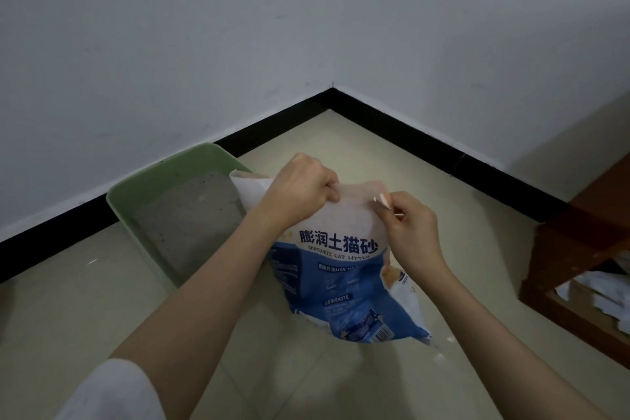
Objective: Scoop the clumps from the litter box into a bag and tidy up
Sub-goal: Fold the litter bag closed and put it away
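Observation:
A blue and white bag of bentonite cat litter (341,286) stands upright on the floor in the middle of the view. My left hand (300,191) grips its top edge on the left side. My right hand (407,225) pinches the top edge on the right side, thumb and finger closed on the plastic. A green litter box (126,201) sits to the left of the bag against the wall, holding flat grey litter (191,225). The bag's upper left corner overlaps the box's near right rim.
White walls with a black skirting board (402,133) meet in a corner behind the bag. A dark wooden piece of furniture (579,249) stands at the right with papers on its lower shelf. Pale floor tiles (341,382) surround the bag.

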Demonstrator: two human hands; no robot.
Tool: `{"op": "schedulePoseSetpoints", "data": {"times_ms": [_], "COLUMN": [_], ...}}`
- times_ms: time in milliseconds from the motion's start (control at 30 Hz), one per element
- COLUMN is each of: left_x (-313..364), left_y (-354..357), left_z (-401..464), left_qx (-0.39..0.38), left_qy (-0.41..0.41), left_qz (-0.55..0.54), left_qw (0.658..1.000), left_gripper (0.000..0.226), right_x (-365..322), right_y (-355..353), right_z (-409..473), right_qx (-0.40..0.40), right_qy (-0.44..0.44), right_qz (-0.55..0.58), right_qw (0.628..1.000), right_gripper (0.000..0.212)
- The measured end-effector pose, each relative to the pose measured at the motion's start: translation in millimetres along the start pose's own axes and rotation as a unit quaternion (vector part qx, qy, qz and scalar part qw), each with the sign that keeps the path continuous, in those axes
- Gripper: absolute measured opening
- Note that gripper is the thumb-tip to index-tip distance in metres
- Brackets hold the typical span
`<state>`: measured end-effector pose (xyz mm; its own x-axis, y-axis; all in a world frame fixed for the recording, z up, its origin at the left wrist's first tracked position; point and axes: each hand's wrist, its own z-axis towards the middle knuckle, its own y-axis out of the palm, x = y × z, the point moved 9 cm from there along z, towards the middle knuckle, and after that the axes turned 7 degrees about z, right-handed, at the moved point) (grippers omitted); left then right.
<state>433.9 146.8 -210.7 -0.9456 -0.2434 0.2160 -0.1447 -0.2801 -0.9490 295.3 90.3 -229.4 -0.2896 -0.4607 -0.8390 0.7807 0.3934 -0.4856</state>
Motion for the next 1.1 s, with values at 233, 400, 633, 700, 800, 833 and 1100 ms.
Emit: {"op": "schedulePoseSetpoints", "data": {"times_ms": [233, 400, 633, 700, 800, 833, 1100], "left_x": [18, 2, 64, 94, 132, 135, 125], "left_y": [-2, 18, 17, 24, 35, 37, 41], "left_z": [16, 16, 29, 30, 30, 32, 36], "left_qx": [-0.011, -0.062, 0.005, 0.012, 0.017, 0.018, -0.004], "left_qy": [0.016, -0.029, 0.063, 0.109, 0.167, 0.169, 0.184], "left_qz": [0.017, 0.078, 0.086, 0.085, 0.092, 0.092, 0.09], "left_qw": [1.0, 0.995, 0.994, 0.99, 0.981, 0.981, 0.979], "left_gripper": [0.022, 0.024, 0.024, 0.023, 0.021, 0.021, 0.024], "right_x": [33, 51, 51, 28, 25, 30, 49], "right_y": [-44, -75, -108, -104, -89, -88, -68], "right_z": [0, -6, -1, 8, 8, 8, 16], "right_qx": [0.104, 0.126, 0.048, -0.071, -0.183, -0.187, -0.168], "right_qy": [0.089, 0.148, 0.168, 0.099, 0.086, 0.099, 0.066], "right_qz": [0.085, 0.195, 0.065, -0.162, -0.383, -0.384, -0.313], "right_qw": [0.987, 0.961, 0.982, 0.979, 0.901, 0.899, 0.932], "right_gripper": [0.018, 0.024, 0.022, 0.041, 0.069, 0.073, 0.035]}}
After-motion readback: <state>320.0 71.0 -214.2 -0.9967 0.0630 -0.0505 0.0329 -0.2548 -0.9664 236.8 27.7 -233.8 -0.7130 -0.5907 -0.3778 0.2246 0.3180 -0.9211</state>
